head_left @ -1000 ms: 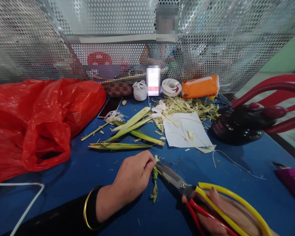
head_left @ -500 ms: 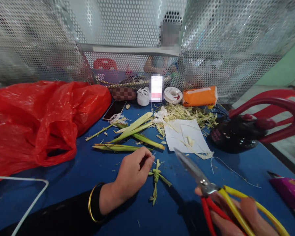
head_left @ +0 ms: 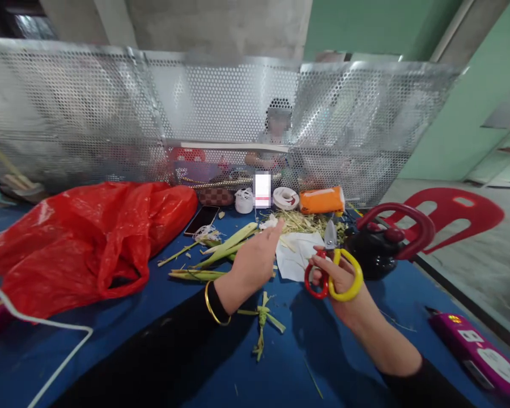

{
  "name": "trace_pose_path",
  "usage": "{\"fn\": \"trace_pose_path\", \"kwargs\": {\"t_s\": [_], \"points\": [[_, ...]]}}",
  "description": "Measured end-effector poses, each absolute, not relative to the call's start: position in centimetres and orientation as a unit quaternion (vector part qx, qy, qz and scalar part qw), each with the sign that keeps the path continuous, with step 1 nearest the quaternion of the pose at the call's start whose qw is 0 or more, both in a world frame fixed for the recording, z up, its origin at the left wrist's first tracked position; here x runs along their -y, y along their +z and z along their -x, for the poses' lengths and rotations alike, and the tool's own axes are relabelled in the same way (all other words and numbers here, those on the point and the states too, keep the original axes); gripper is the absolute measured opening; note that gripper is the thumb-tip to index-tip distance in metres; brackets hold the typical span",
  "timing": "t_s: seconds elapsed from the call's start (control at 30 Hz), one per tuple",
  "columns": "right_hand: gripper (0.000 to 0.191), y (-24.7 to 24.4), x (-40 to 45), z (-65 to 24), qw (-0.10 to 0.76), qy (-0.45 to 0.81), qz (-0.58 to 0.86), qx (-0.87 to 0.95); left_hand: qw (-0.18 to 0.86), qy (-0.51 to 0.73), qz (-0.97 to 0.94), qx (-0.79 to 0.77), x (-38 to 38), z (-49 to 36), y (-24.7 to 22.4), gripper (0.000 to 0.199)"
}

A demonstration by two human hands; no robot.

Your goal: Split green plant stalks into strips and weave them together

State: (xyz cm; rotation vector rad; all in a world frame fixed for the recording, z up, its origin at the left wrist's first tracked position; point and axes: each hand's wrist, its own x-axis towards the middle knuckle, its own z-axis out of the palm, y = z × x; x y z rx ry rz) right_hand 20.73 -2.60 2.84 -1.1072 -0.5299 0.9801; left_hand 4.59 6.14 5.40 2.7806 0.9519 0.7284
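Note:
My right hand [head_left: 346, 277] grips a pair of scissors [head_left: 330, 237], one handle loop red and the other yellow. Their blades point away from me and look closed. My left hand [head_left: 255, 258], with a gold bangle at the wrist, is raised over the table, fingers stretched out and nothing seen in them. Below it on the blue table [head_left: 289, 368] lies a small knotted figure of green leaf strips [head_left: 262, 320], arms spread and a stalk toward me. Green husk leaves [head_left: 227, 246] lie beyond my left hand, partly hidden by it.
A red plastic bag [head_left: 110, 243] fills the left. At the back are a phone [head_left: 202, 220], a white spool [head_left: 285, 198], an orange packet [head_left: 322, 200] and leaf scraps [head_left: 310, 222]. White paper [head_left: 295, 263] and a dark pot [head_left: 372, 255] stand right; a purple device [head_left: 476, 351] lies near the edge.
My view has tilted up. My left hand has lifted away from the leaf figure and its fingers have straightened. My right hand has moved forward with the scissors, blades now upward and closer together.

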Motion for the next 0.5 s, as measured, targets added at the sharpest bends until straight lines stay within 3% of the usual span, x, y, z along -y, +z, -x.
{"fn": "trace_pose_path", "kwargs": {"t_s": [0.03,0.13,0.27,0.5], "points": [[0.049,2.7,2.4,-20.4,0.705,0.435,0.499,0.254,0.047,0.234,-0.907,-0.346,-5.9,-4.3,5.6,0.052],[0.054,2.4,2.6,-20.1,0.671,0.387,0.537,0.335,0.023,0.228,-0.882,-0.412,-4.1,-2.4,5.5,0.022],[0.055,1.6,3.2,-20.7,0.596,0.334,0.599,0.418,0.060,0.170,-0.867,-0.465,-1.5,-0.3,4.1,0.028],[0.052,1.1,3.7,-20.0,0.530,0.380,0.597,0.466,0.173,0.112,-0.868,-0.452,-1.0,0.0,1.2,0.026]]}}
